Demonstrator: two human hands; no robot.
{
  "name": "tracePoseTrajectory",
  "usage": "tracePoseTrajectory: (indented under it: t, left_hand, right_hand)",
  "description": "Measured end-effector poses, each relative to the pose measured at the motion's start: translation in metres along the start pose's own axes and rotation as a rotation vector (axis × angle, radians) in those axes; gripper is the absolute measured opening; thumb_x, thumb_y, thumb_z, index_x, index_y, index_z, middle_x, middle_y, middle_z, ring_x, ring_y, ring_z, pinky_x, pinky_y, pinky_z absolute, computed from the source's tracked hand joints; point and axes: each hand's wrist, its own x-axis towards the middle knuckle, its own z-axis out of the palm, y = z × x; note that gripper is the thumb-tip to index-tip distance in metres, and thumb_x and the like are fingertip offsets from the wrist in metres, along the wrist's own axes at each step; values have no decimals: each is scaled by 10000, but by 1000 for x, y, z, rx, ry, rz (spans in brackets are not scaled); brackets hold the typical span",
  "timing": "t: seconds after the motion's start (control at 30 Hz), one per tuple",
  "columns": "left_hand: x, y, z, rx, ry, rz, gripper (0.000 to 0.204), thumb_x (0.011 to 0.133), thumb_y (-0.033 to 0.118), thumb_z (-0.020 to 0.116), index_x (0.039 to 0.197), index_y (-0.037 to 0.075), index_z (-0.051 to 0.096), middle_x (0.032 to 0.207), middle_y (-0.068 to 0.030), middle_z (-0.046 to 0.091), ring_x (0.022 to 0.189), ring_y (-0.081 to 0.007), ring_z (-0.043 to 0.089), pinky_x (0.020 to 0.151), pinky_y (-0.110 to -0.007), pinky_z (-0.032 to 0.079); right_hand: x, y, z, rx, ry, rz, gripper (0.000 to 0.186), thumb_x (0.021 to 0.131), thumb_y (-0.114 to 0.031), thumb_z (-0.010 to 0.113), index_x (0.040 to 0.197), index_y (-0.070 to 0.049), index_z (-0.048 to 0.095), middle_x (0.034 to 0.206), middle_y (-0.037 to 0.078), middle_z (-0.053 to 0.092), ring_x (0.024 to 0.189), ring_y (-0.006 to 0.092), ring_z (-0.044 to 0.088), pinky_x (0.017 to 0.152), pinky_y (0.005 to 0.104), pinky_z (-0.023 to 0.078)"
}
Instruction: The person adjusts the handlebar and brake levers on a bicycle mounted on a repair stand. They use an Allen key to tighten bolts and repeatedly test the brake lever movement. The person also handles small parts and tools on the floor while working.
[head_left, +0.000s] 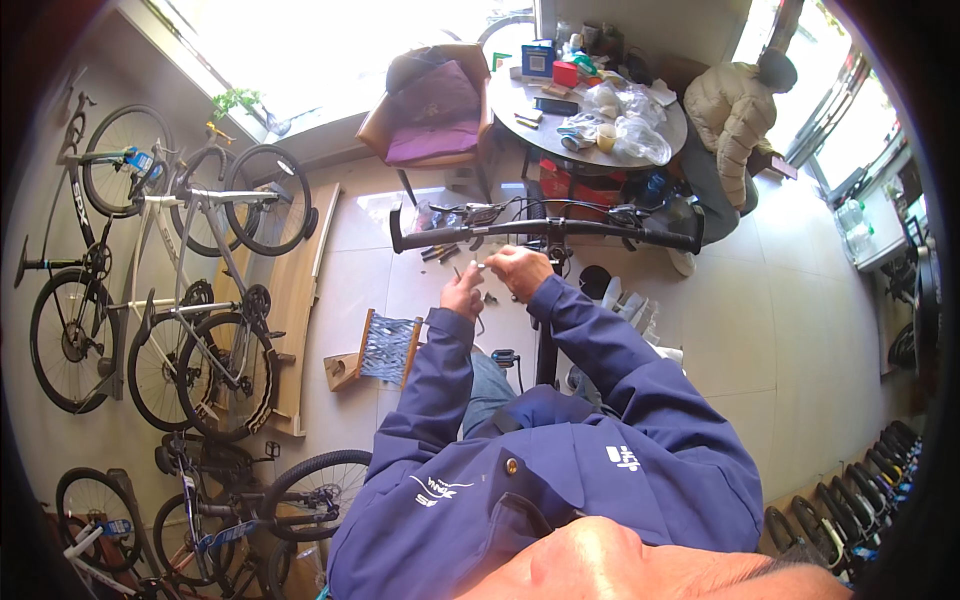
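Note:
Just behind the black bicycle handlebar [600,231], my two hands are close together. My left hand [461,293] is closed around a thin bent grey rod [481,324], whose lower end shows below the hand. My right hand [519,272] is pinched, with its fingertips at a small pale piece [481,266] between the hands; what it holds is too small to name. The bicycle's dark frame [546,355] runs down between my forearms, and a pedal [505,357] shows beside my leg.
A low stool with a woven blue seat [389,348] stands left. Several tools [438,252] lie on the tiles under the handlebar. Ahead are an armchair [432,115] and a cluttered round table [520,128], with a seated person [730,115] beside it. Bicycles [185,290] line the left.

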Motion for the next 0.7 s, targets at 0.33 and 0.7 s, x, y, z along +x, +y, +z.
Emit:
tracePoseTrajectory:
  t: [0.33,0.7]
  left_hand:
    - [31,14,7,-103,105,51,185,1046,266,731,1097,97,679,879,6,617,470,-40,351,408,-261,248]
    - [34,14,14,-160,143,12,211,1032,304,709,1053,94,701,839,35,567,472,-55,325,429,-270,244]
  right_hand:
    - [44,13,6,-92,-152,-8,315,815,-167,810,1123,-193,751,1028,36,738,976,285,751,792,425,613]
    - [57,30,-40,-283,-233,-22,197,929,-345,756,942,-149,753,949,76,752,898,304,765,750,443,607]
